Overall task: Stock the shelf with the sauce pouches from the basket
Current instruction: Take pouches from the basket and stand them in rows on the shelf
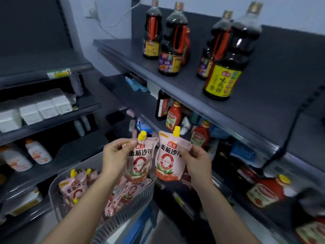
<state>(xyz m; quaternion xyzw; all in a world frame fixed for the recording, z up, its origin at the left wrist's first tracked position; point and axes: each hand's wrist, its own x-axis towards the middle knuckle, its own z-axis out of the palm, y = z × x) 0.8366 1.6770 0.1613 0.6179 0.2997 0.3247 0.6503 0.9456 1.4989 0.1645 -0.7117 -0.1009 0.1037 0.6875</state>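
You hold two pink sauce pouches upright, side by side, above the basket and before the dark grey shelf (211,110). The left pouch (139,161) is pinched near its top corner by your left hand (116,155); the right pouch (169,155) is gripped at its outer edge by your right hand (198,161). Each has a yellow screw cap, a red logo, dark lettering, a large red ring and tomato artwork at the base. Their inner edges nearly meet. Below, the grey slatted basket (123,217) holds more matching pouches (73,189), heaped and tilted, some with yellow caps showing.
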